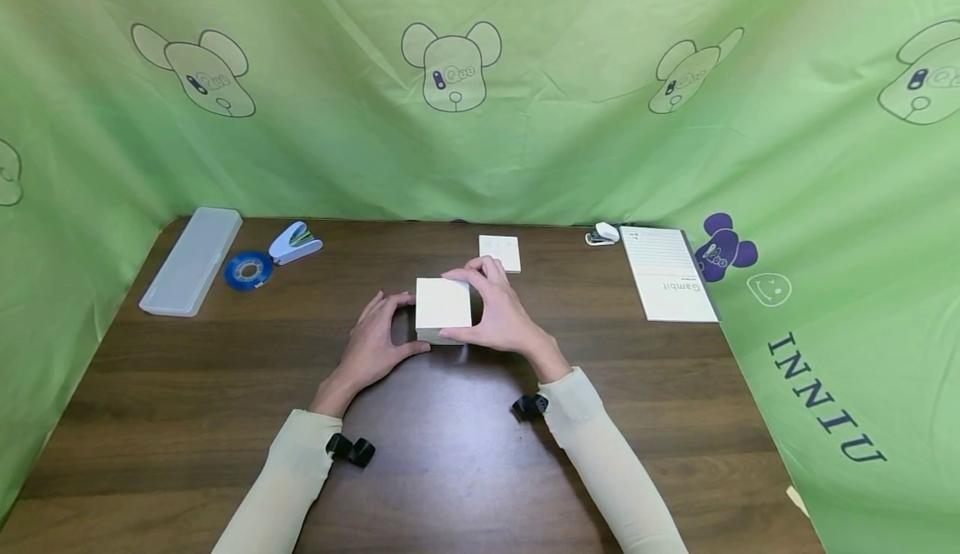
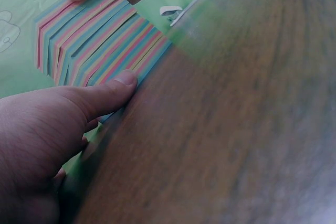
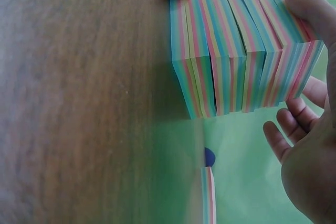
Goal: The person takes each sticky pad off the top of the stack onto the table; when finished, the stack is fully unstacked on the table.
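While a green cloth (image 1: pixel 457 158) printed with animal-head outlines hangs behind and to the sides, a brown bench (image 1: pixel 427 487) carries everything before me. My sleeved forearms (image 1: pixel 288 475) run forward from its near side and converge toward the middle. At the far left lies a translucent case (image 1: pixel 193 262); at the far right, a ruled notepad (image 1: pixel 663 277) marked Gambit.

Centre: both hands grip one paper stack, and the ruling relation is that it stands directly between them, its long axis apparently upright. Neither hand is nearer, since both touch it; they differ in height. My left hand (image 1: pixel 378 339) sits low at the left side, thumb and fingers parted to span the stack, the thumb on the near face close to the bench. My right hand (image 1: pixel 504 312) comes from the right and higher, pinching near the top with thumb in front and forefinger behind; its remaining fingers curl loosely. The paper stack (image 1: pixel 442 302) shows a white top and striped, slightly uneven sides.

Smaller items, beyond the hands: a light-blue stapler (image 1: pixel 295 243) and, just beside it, a blue tape roll (image 1: pixel 249 271); a thin white pad (image 1: pixel 501 252) past the right hand; a white mini stapler (image 1: pixel 602 235) beside the notepad.
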Available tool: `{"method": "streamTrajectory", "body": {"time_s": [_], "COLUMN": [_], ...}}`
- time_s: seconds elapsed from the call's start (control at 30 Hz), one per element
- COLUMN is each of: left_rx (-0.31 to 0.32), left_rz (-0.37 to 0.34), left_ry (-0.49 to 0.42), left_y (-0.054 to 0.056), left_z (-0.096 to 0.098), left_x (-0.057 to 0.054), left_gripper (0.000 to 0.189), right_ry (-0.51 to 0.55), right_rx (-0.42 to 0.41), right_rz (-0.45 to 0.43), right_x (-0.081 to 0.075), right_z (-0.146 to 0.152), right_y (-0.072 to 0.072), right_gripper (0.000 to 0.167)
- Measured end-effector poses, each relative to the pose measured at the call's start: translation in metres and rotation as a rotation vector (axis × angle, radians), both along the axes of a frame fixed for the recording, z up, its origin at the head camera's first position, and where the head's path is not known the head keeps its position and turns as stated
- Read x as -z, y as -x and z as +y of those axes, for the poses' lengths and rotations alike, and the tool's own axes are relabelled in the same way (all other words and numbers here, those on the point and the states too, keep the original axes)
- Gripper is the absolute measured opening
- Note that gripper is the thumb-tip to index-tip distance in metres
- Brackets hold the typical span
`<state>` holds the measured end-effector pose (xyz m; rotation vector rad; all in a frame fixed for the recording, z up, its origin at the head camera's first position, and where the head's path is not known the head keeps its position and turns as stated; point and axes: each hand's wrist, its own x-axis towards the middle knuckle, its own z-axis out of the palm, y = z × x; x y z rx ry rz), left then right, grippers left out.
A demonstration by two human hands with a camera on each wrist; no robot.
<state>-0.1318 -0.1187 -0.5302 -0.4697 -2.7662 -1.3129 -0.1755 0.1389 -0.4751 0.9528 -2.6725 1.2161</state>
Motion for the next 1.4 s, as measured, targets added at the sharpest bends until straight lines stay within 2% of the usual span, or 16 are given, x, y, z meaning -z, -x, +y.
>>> {"method": "streamTrajectory", "body": {"time_s": [0.7,1.1,1.4], "left_rx": [-0.012,-0.021,-0.03], "left_rz": [-0.009,-0.037,-0.05], "left_ry": [0.009,0.012,0.018], "left_y": [-0.005,-0.005,-0.006], "left_z": [0.004,0.005,0.005], "left_x": [0.0,-0.003,-0.004], "left_gripper": [0.087,0.085,0.085], "right_ry": [0.096,0.142,0.163], "right_rx": [-0.017,0.003,0.05], "right_rz": [0.004,0.0,0.019], "right_x": [0.0,-0.004,-0.011], "right_z": [0.011,0.025,0.04], "right_y": [0.0,0.004,0.009], "right_gripper": [0.083,0.083,0.081]}}
